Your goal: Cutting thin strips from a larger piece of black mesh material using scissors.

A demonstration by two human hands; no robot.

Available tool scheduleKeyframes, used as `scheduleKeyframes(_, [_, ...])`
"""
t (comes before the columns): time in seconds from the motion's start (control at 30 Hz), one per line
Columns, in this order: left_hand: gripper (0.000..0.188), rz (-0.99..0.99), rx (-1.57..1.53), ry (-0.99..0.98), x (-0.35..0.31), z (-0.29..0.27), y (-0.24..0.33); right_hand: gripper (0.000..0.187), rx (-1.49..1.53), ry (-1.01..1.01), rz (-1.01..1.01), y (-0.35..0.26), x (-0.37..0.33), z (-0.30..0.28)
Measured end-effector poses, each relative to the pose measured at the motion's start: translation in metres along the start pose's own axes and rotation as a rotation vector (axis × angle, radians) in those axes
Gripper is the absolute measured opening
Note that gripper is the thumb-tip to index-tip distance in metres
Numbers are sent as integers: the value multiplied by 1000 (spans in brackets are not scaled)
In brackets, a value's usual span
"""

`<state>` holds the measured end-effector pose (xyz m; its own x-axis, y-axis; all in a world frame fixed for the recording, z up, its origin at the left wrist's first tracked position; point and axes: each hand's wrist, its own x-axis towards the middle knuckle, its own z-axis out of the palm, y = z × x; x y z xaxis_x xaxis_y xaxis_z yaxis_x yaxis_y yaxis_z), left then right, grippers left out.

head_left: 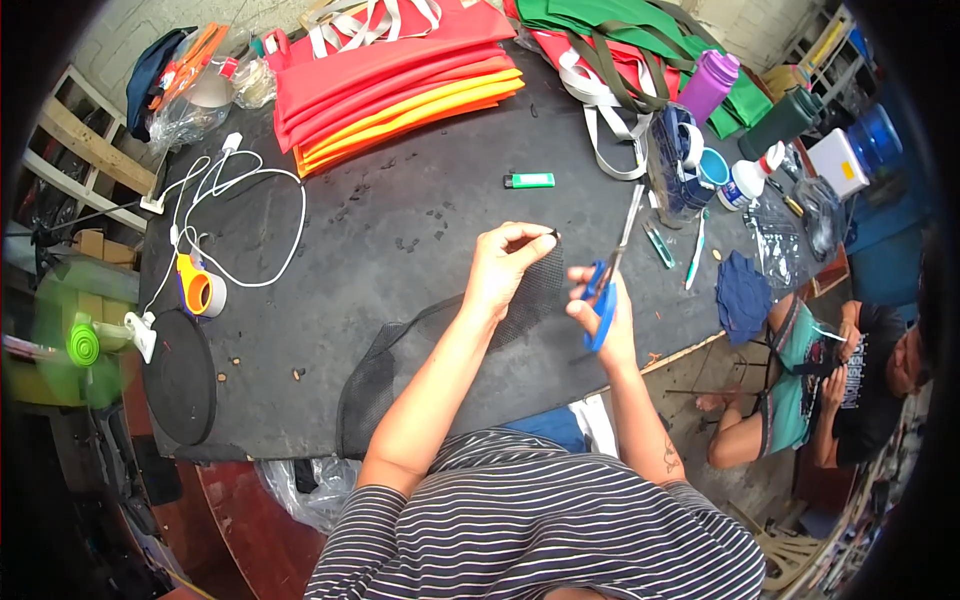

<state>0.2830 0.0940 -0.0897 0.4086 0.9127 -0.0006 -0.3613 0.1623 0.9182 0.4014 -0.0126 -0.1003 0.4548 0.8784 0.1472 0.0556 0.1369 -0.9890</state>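
My left hand (pixel 503 262) pinches the edge of a piece of black mesh fabric (pixel 535 295), with a small dark bit showing at the fingertips. From there the mesh trails down to the left across the black tabletop and over its near edge. In my right hand (pixel 616 325) are blue-handled scissors (pixel 602 308), fingers through the loops, blades pointing up and away, just right of the mesh. The scissors and the mesh are apart. A green lighter (pixel 530 181) lies beyond my left hand.
Stacked red and orange fabric bags (pixel 400 90) fill the far left; green bags (pixel 600 25) lie far right. A white cable (pixel 300 215), tape roll (pixel 205 293) and black disc (pixel 180 375) are left. Purple bottle (pixel 710 85) and toothbrush (pixel 697 250) are right. A person (pixel 860 370) sits beyond.
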Motion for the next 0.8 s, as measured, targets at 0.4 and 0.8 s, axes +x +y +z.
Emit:
scheduleKeyframes(0.4, [23, 122, 1192, 137, -60, -90, 32, 26, 88, 56, 115, 17, 62, -30])
scheduleKeyframes(0.8, [25, -90, 1007, 68, -125, -100, 22, 24, -133, 68, 192, 40, 77, -31])
